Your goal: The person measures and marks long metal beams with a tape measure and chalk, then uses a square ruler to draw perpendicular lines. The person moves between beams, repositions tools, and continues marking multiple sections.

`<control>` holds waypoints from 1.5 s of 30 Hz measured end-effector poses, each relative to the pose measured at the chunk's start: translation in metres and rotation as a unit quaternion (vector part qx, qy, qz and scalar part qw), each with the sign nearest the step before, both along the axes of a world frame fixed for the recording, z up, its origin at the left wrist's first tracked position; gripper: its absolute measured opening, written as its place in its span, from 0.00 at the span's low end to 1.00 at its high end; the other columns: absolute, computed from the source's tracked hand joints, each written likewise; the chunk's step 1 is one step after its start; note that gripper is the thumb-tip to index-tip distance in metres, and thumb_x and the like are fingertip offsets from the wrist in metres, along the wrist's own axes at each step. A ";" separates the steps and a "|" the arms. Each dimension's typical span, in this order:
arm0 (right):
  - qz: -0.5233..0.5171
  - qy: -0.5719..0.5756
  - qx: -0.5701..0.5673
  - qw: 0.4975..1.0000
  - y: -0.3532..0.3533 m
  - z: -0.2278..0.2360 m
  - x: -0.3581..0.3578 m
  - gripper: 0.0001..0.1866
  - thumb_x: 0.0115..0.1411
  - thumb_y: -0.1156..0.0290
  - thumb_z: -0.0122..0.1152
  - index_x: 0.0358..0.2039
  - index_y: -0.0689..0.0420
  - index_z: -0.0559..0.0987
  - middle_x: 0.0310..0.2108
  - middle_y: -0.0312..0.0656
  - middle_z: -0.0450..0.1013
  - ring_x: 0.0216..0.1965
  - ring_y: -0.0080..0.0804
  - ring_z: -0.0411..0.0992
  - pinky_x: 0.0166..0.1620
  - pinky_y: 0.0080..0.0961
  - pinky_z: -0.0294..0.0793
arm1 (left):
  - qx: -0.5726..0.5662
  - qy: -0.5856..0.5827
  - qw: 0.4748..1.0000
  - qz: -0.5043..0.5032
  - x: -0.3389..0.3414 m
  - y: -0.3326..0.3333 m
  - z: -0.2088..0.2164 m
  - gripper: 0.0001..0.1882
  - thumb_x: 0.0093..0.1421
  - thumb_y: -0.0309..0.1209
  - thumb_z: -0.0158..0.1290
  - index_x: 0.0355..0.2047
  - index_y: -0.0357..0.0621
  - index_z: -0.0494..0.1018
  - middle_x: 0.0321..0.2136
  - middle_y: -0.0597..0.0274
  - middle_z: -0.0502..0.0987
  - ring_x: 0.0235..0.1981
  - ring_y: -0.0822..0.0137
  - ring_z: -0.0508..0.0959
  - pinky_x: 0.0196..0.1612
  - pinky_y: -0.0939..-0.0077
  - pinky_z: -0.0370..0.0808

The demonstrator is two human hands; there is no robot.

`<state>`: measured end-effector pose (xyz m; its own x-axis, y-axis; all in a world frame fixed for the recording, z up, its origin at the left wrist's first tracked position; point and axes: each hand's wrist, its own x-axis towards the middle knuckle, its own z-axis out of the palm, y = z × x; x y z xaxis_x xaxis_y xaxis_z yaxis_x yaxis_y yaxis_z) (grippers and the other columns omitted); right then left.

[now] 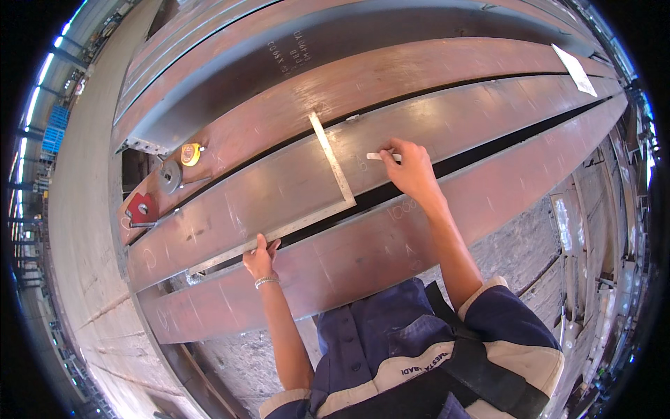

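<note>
A flat L-shaped steel square [328, 150] lies on the middle steel beam [460, 119]. Its short leg crosses the beam's face, and its long leg runs along the near edge. My left hand [261, 262] grips the long leg, thumb against its edge; the fingers underneath are partly hidden. In my right hand [413, 171] a white marking chalk stick [382, 156] is pinched between thumb and fingers. The stick is over the beam's face, right of the short leg, beside faint chalk writing. I cannot tell whether its tip touches the steel.
On the beam behind, at the left, sit a yellow tape measure [190, 154], a grey round tool [169, 176] and a red angle magnet [142, 209]. A white paper sheet [574, 70] lies far right. Dark gaps separate the beams. The nearest beam [335, 262] carries chalk marks.
</note>
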<state>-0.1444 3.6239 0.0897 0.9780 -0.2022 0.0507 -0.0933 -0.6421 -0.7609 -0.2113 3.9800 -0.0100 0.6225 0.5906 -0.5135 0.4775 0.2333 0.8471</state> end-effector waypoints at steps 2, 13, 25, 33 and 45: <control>-0.023 0.024 0.002 0.999 -0.012 -0.002 -0.011 0.10 0.62 0.69 0.62 0.39 0.60 0.83 0.35 0.55 0.81 0.39 0.56 0.79 0.43 0.40 0.77 | 0.004 -0.009 1.000 -0.008 0.001 -0.004 -0.001 0.20 0.66 0.32 0.59 0.51 0.33 0.67 0.36 0.50 0.83 0.27 0.58 0.87 0.18 0.81 0.73; -0.047 0.085 0.100 0.990 -0.031 -0.014 -0.049 0.10 0.63 0.70 0.61 0.40 0.60 0.83 0.35 0.57 0.80 0.41 0.58 0.79 0.46 0.41 0.76 | -0.034 -0.020 0.999 0.020 0.005 -0.040 -0.010 0.19 0.66 0.31 0.59 0.51 0.33 0.65 0.36 0.51 0.82 0.29 0.54 0.87 0.18 0.81 0.74; -0.032 0.091 0.117 0.988 -0.043 -0.024 -0.045 0.10 0.64 0.68 0.61 0.41 0.60 0.83 0.37 0.58 0.80 0.42 0.57 0.79 0.46 0.41 0.76 | -0.062 -0.033 0.997 0.022 0.006 -0.028 -0.009 0.22 0.66 0.30 0.58 0.50 0.24 0.64 0.40 0.39 0.79 0.32 0.46 0.86 0.26 0.70 0.87; -0.026 0.094 0.158 0.983 -0.042 -0.024 -0.033 0.10 0.65 0.69 0.60 0.41 0.61 0.83 0.31 0.54 0.81 0.32 0.45 0.80 0.38 0.35 0.76 | -0.049 -0.002 0.999 -0.016 -0.002 -0.027 -0.002 0.27 0.66 0.35 0.59 0.56 0.26 0.63 0.42 0.41 0.79 0.33 0.48 0.86 0.28 0.72 0.86; -0.026 0.052 0.228 0.972 -0.033 -0.042 -0.004 0.09 0.67 0.71 0.59 0.41 0.63 0.82 0.22 0.43 0.78 0.22 0.24 0.74 0.28 0.25 0.70 | 0.017 0.049 0.998 -0.040 -0.005 -0.033 0.005 0.26 0.64 0.44 0.63 0.48 0.34 0.68 0.38 0.52 0.81 0.34 0.57 0.87 0.24 0.81 0.80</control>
